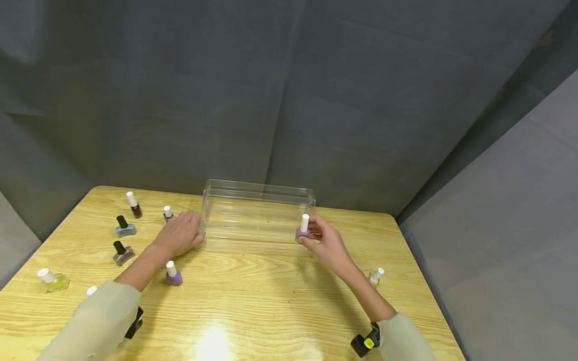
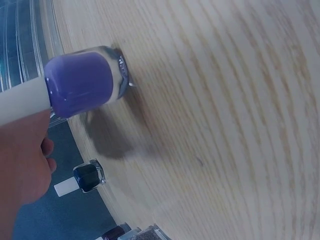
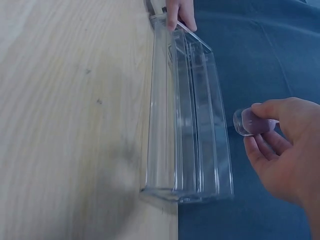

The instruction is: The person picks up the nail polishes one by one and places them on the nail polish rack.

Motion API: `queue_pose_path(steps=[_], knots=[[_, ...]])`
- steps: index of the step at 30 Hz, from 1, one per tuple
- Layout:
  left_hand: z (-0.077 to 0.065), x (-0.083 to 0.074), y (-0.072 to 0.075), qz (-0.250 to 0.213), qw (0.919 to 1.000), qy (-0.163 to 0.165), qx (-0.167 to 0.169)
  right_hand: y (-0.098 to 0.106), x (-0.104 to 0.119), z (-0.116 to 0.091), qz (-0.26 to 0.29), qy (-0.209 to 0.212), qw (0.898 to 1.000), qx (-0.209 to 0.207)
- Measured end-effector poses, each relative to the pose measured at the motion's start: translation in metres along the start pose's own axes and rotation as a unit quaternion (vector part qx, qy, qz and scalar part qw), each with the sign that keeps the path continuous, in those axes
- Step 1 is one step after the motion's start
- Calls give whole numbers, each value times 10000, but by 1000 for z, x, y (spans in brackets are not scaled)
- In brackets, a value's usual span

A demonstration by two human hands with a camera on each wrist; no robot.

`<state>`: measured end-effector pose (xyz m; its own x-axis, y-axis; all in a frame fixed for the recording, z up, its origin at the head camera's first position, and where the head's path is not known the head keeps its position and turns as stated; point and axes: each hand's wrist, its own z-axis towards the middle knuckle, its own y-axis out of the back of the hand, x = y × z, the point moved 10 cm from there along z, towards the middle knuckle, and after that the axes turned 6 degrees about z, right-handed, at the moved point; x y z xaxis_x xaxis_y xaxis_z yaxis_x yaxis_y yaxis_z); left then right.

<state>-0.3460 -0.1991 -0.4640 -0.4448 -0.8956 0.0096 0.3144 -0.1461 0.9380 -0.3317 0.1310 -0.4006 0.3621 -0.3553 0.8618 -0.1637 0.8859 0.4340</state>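
At the right end of the clear plastic rack [image 1: 262, 199], right hand [image 1: 330, 248] pinches a lilac nail polish bottle [image 1: 303, 230] between thumb and fingertips, white cap up. Head view puts the bottle over the rack's near right corner; right wrist view shows a gap to the rack (contact with the table: can't tell). Left hand [image 1: 179, 233] is on the rack's left end, thumb and fingers closed about the end wall (fingertips partly hidden from the head camera). Rack lies lengthwise at the far edge of the wooden table [image 1: 253, 301], in front of dark cloth [image 1: 180, 100]. Purple bottle [image 1: 173, 276], white cap, stands just on the near side of the left wrist. Dark white-capped bottle [image 1: 168, 214] sits just beyond the left hand. Further left: dark red bottle [image 1: 135, 208], light blue bottle [image 1: 125, 229] and grey bottle [image 1: 123, 256], the last two black-capped, plus a yellow bottle [image 1: 56, 283] nearer the table's left edge. Another white cap [image 1: 92, 290] pokes out behind the left sleeve [image 1: 97, 318]. Pale bottle [image 1: 375, 276] is beside the right forearm, partly covered.
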Motion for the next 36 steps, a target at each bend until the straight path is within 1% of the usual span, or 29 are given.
queue_pose_path(steps=[5, 8, 13, 16, 18, 21, 23, 27, 30, 36], knots=[[1, 2, -4, 2, 9999, 71, 114, -12, 10, 19, 157, 109, 9998, 101], [1, 3, -5, 4, 9999, 92, 133, -18, 13, 30, 132, 90, 9998, 136], [1, 0, -2, 0, 10000, 45, 4, -26, 18, 49, 116, 107, 9997, 172], [2, -2, 1, -4, 10000, -24, -85, -32, 22, 60, 119, 225, 9995, 195], [2, -1, 0, -47, 10000, -13, -81, -38, 24, 69, 96, 315, 9992, 214], [0, 3, -2, -127, 9999, 82, 29, -48, 29, 82, 24, 474, 9985, 268], [-3, 8, -3, -154, 9996, 187, 140, -58, 33, 90, 19, 529, 9980, 351], [-11, 16, -4, -114, 9990, 300, 319, -79, 38, 106, 25, 541, 9973, 487], [-14, 17, -2, -87, 9989, 314, 328, -90, 40, 117, -27, 527, 9973, 516], [-17, 16, 2, -33, 9994, 269, 212, -108, 40, 133, -45, 556, 9973, 482]])
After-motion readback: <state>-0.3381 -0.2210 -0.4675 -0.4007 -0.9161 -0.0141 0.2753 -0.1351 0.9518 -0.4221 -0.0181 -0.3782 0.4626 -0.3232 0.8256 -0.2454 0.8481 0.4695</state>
